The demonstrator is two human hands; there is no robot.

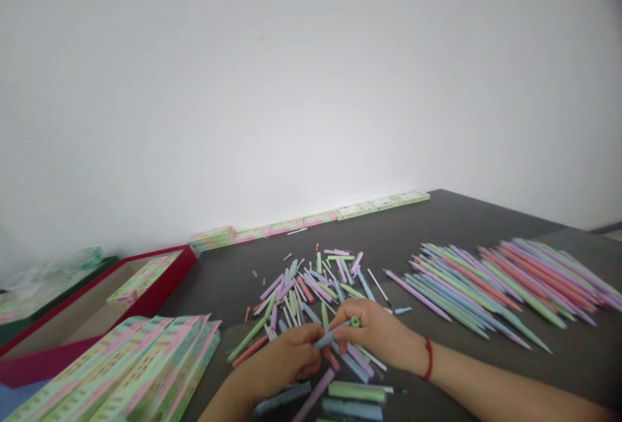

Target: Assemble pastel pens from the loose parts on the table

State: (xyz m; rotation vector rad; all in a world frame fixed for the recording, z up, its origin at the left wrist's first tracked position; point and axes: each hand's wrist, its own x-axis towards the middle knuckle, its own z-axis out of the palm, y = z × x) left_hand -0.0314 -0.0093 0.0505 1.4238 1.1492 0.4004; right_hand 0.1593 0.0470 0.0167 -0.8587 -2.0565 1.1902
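My left hand (296,352) and my right hand (381,338) meet over a heap of loose pen parts (296,299) on the dark table. Between them is a light blue pen barrel (326,339), its left end pinched by my left fingers and its other end at my right fingers. A green pen part (356,322) with a round open end pokes out of my right hand, which wears a red cord. Near me lie a green barrel (357,391) and a blue barrel (352,409). My fingers hide part of the heap.
Rows of pastel pens (466,286) lie on the right. Stacked printed packs (131,370) stand at the front left, beside a red box (175,273) holding similar packs. Flat boxes (352,211) line the wall edge, and clear plastic wrapping (48,279) sits far left.
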